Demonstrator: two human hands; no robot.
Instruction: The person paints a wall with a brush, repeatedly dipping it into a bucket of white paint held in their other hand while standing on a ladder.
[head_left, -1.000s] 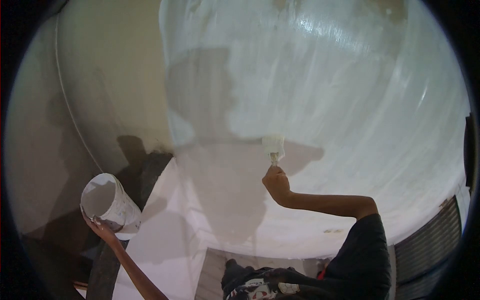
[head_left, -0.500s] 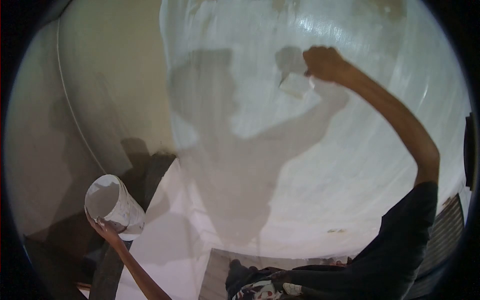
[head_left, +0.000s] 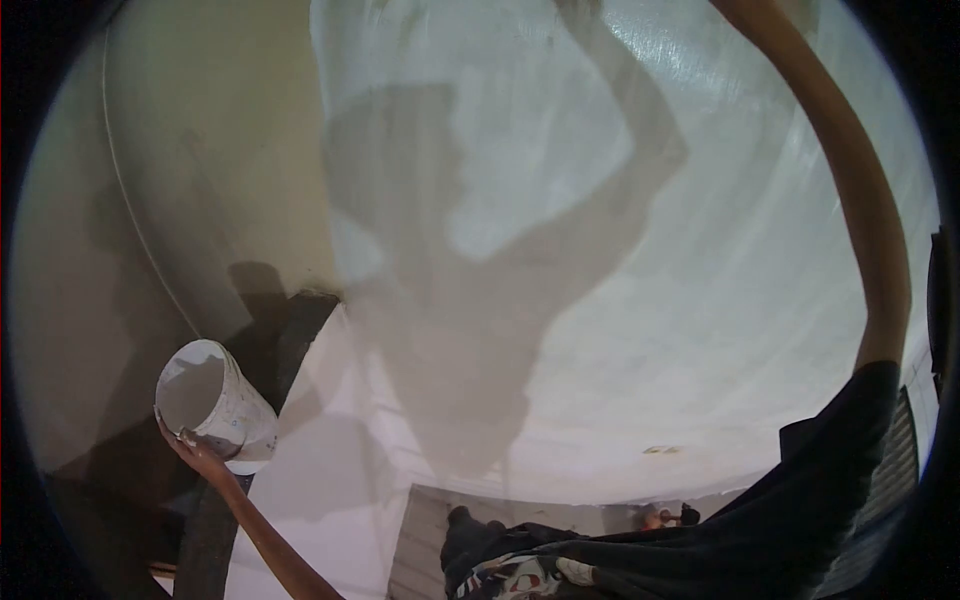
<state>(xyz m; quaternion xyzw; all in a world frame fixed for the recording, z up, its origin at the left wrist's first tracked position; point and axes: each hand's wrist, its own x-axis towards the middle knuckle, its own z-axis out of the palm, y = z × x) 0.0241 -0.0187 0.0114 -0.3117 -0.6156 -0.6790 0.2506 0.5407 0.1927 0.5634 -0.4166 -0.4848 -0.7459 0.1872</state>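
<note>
At the lower left, my left hand (head_left: 203,457) grips the lower rim side of a white bucket (head_left: 250,418), tilted so its mouth faces up and left. Paint marks streak the bucket's outside, and its inner wall looks pale. My right forearm (head_left: 850,150) reaches up past the top edge of the view, so the hand and anything in it are hidden. In front of me, the wall (head_left: 620,370) carries a whitish, streaky coat that shines wet near the top. My shadow (head_left: 430,240) falls across it with one arm raised.
An uncoated beige wall (head_left: 230,130) adjoins at the left, with a thin cable (head_left: 140,235) running down it. A dark ledge (head_left: 308,325) meets a white surface (head_left: 310,480) below. Far down is a tiled floor (head_left: 415,530). Ribbed shutter-like panelling (head_left: 900,450) stands at the right.
My right hand has swept up out of view, along with the wide flat paintbrush it held against the wall. The bucket and left hand have shifted slightly left and up in the view.
</note>
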